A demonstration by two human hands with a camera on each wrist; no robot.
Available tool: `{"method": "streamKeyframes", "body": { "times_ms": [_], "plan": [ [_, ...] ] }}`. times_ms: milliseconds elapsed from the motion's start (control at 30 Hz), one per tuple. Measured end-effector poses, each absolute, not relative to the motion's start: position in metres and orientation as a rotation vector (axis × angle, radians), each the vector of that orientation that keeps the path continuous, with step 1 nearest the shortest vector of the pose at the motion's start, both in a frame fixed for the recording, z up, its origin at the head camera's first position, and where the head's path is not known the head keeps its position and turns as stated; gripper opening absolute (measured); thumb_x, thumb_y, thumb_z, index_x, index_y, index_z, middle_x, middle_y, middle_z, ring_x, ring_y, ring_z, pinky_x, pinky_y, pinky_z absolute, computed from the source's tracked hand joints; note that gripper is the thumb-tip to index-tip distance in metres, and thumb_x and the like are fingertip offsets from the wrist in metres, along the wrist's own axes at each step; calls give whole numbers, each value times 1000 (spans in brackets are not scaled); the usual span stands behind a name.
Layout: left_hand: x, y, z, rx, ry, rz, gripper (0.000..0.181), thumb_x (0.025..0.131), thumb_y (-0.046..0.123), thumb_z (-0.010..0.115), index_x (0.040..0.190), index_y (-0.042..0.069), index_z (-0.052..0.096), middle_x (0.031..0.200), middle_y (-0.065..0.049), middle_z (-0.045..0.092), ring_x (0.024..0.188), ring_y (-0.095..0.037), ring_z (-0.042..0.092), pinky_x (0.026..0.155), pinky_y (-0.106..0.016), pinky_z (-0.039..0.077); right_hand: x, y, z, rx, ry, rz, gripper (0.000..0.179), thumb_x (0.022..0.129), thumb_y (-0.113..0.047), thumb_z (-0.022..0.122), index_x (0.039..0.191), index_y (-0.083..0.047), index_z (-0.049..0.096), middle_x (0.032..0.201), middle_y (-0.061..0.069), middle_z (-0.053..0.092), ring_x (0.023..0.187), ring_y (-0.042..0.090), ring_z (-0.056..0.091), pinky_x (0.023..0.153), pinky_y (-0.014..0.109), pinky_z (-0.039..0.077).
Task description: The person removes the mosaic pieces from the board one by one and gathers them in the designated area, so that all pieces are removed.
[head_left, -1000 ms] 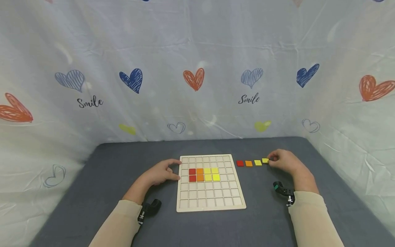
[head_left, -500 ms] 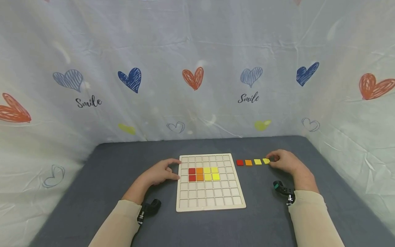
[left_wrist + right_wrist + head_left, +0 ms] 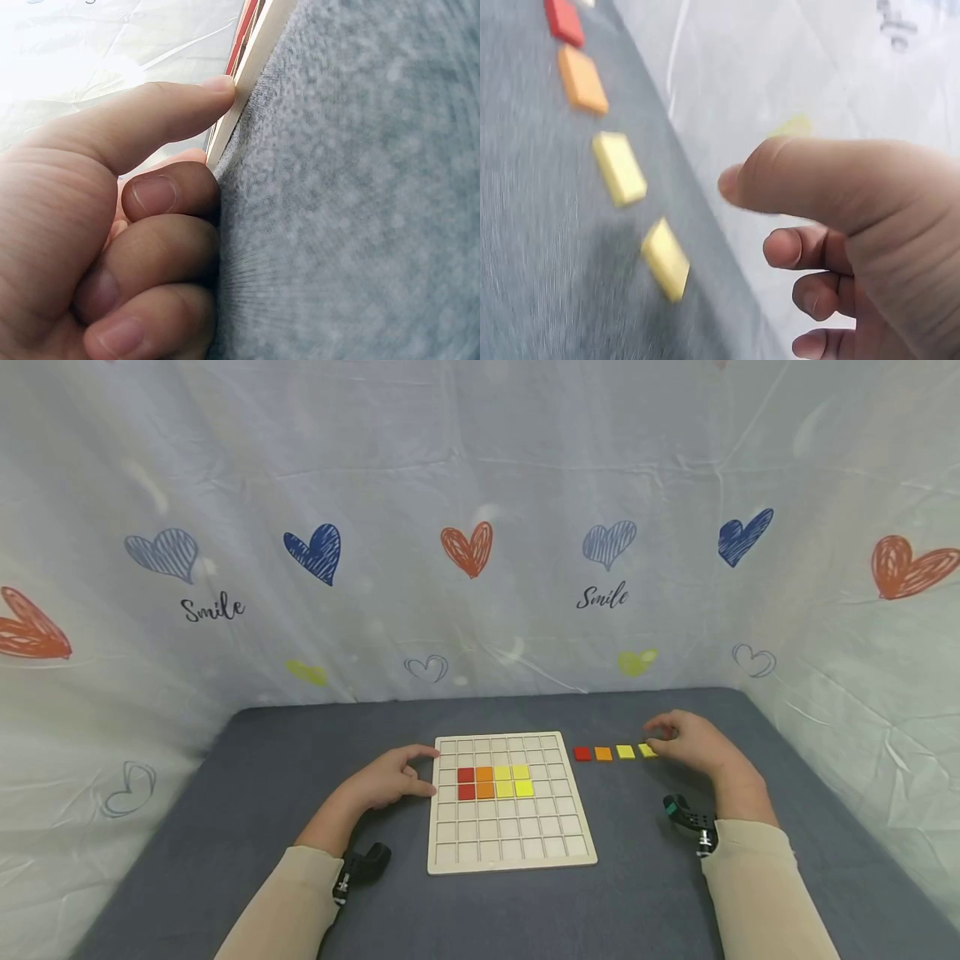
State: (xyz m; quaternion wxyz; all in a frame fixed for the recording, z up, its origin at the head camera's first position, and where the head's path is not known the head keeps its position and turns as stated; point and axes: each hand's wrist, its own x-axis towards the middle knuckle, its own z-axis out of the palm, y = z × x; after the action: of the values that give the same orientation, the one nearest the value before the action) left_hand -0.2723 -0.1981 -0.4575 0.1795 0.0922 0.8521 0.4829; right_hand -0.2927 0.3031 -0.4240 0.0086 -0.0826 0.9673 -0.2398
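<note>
A: Start with the head view. What is the left hand (image 3: 386, 778) doing?

B: It lies beside the left edge of the wooden board (image 3: 510, 854), thumb and index finger stretched out to touch that edge, one farther up it than the other. It isn't grasping anything.

A: And what's on the board?

B: A block of square tiles (image 3: 501, 781) in two rows. From the board's left side, each row runs red, orange, yellow, yellow.

A: Anything next to it?

B: To the right of the board, near its far right corner, a loose line: a red tile (image 3: 582, 753) closest, then an orange tile (image 3: 603, 753), a yellow tile (image 3: 626, 752) and the end yellow tile (image 3: 647, 749). The right hand (image 3: 693, 743) is at the far end of that line from the board. All of it sits on a grey cloth (image 3: 517, 914).

A: Now the left wrist view?

B: The thumb tip meets the side of the board, with a strip of red showing on top. The lower fingers are folded over, gripping nothing; the index finger is mostly hidden.

A: And the right wrist view?

B: Slightly blurred. The thumb and fingers are parted, with nothing between them, just beside the end yellow tile, the one farthest from the board. That tile lies apart from its neighbour.
</note>
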Motion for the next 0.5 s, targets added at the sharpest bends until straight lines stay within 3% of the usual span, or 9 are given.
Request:
{"method": "streamKeyframes", "body": {
  "times_ms": [200,500],
  "plan": [
    [-272,-198,-457,263,2413,1361,69,84,9,83,146,12,55,55,2,45,41,-10,27,42,-27,27,-286,276,-402,-322,3076,-768,34,96,-22,70,123,0,71,105,14,60,90,29,52,73,45,45],
    [-273,-199,-459,289,2411,1369,68,84,9,83,146,11,54,55,1,45,41,-10,26,42,-28,26,-278,242,-385,-504,3159,-825,30,97,-21,70,121,-2,73,107,11,61,95,32,55,78,49,44]
  ]
}}
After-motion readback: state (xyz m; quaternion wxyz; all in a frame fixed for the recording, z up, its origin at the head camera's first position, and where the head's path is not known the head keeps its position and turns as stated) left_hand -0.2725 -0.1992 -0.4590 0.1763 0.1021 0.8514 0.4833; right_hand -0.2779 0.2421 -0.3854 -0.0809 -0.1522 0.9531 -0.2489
